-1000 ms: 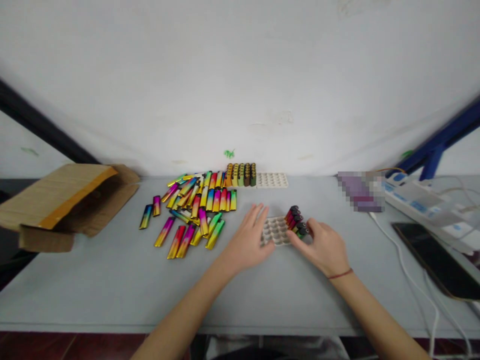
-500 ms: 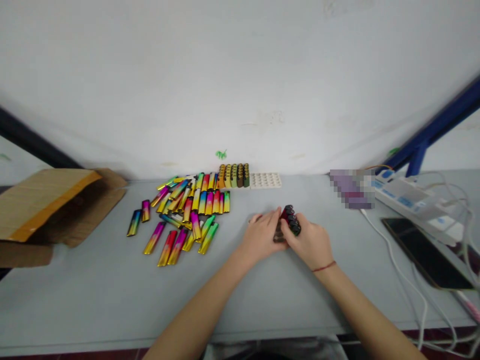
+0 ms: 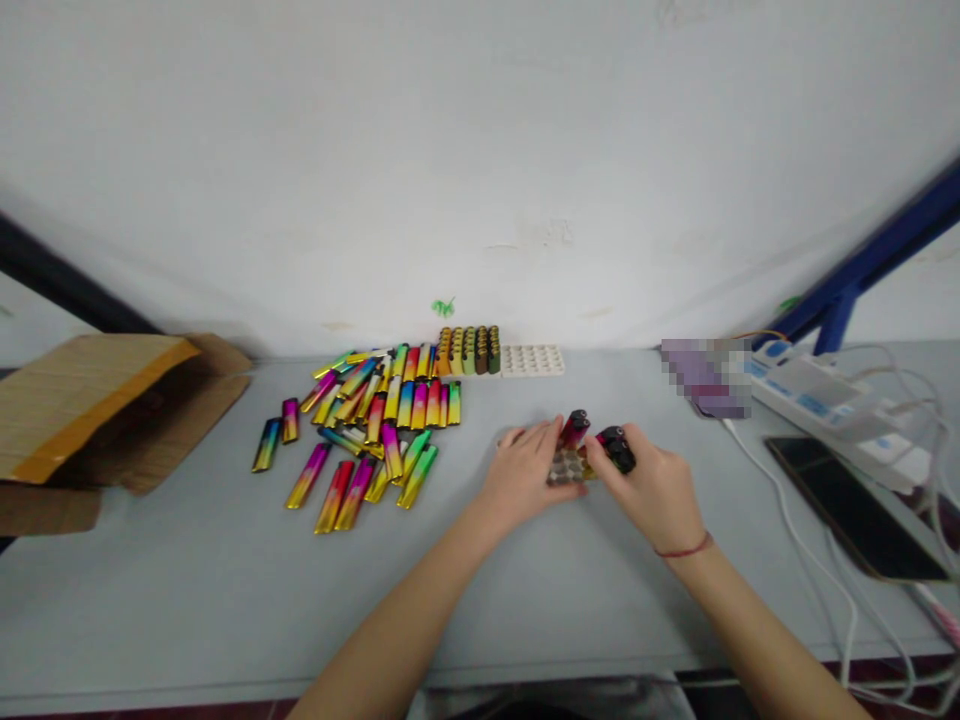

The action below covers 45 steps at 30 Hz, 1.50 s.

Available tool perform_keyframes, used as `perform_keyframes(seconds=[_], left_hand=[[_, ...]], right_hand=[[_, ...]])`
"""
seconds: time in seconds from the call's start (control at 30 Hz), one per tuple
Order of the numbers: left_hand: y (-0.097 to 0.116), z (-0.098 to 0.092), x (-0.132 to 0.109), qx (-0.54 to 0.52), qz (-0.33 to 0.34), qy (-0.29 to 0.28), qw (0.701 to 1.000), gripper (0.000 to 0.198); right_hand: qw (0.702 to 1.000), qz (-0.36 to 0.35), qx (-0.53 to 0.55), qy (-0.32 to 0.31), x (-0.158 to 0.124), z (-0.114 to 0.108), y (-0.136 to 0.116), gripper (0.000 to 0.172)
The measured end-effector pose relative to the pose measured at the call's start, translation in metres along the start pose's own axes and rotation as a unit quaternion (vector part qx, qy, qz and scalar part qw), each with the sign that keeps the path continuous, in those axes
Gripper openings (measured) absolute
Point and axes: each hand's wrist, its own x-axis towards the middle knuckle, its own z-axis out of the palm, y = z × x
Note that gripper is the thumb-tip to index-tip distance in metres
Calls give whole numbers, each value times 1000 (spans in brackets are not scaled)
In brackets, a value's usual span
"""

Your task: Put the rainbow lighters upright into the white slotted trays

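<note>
My left hand [image 3: 523, 465] grips a small tray with round holes [image 3: 566, 468], its fingers curled over the far left part. A couple of lighters [image 3: 575, 428], red-purple with black tops, stand upright at the tray's far edge beside my left fingertips. Just to the right, my right hand [image 3: 652, 492] is closed round a few dark-topped lighters [image 3: 618, 448]; their lower ends are mostly hidden by my fingers. A large loose pile of shiny rainbow lighters [image 3: 375, 420] lies on the table to the left of my hands.
Against the wall stands a block of lighters in a holder [image 3: 469, 352], next to a white tray with holes [image 3: 532, 360]. An open cardboard box [image 3: 97, 410] is at the left. A phone [image 3: 855, 505], a power strip [image 3: 832, 400] and white cables [image 3: 780, 490] occupy the right.
My right hand has shifted right with a few lighters, away from the row at the tray. More of the tray's holes show. My left hand stays in place.
</note>
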Motion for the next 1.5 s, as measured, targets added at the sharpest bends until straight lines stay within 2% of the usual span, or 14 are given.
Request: perform_keyframes(seconds=[0.1, 0.2, 0.27, 0.33, 0.43, 0.57, 0.73, 0.87, 0.97, 1.07, 1.13, 1.23, 1.37, 1.5], left_hand=[[2, -14, -3, -41, 34, 30, 998, 97], [10, -31, -10, -134, 86, 61, 985, 71], [17, -38, -15, -220, 96, 34, 970, 59], [21, -41, -21, -303, 70, 8, 950, 56], [16, -41, -29, -390, 0, 5, 921, 58], [2, -48, -41, -417, -54, 19, 907, 60], [-13, -67, -59, -378, -68, 83, 920, 55], [-46, -94, -74, -256, -149, 221, 929, 50], [-84, -116, -87, -130, -242, 333, 902, 44], [-119, -126, -101, -34, -307, 395, 865, 47], [-133, -125, -108, 14, -345, 386, 855, 46], [-140, -120, -114, 69, -391, 345, 850, 43], [-137, -115, -113, 134, -419, 323, 838, 42], [-134, -113, -111, 168, -421, 306, 837, 43]], right_hand=[[999, 5, 32, 14, -4, -15, -2, 42], [997, -6, 81, 3, -7, -27, -11, 40], [993, -13, 120, -15, -7, -30, -20, 40], [988, -6, 152, -33, -4, -31, -30, 41], [981, 4, 188, -57, 2, -29, -42, 42], [972, -23, 218, -82, 10, -22, -56, 41], [966, -62, 234, -93, 17, -12, -79, 36], [966, -33, 239, -92, 35, 4, -101, 40], [961, -12, 256, -99, 60, 29, -122, 48], [950, -7, 266, -162, 86, 62, -146, 53], [949, 2, 228, -219, 100, 85, -163, 55], [939, -5, 172, -299, 114, 115, -183, 56], [934, -4, 149, -324, 125, 140, -200, 46], [936, 10, 124, -329, 130, 149, -205, 46]])
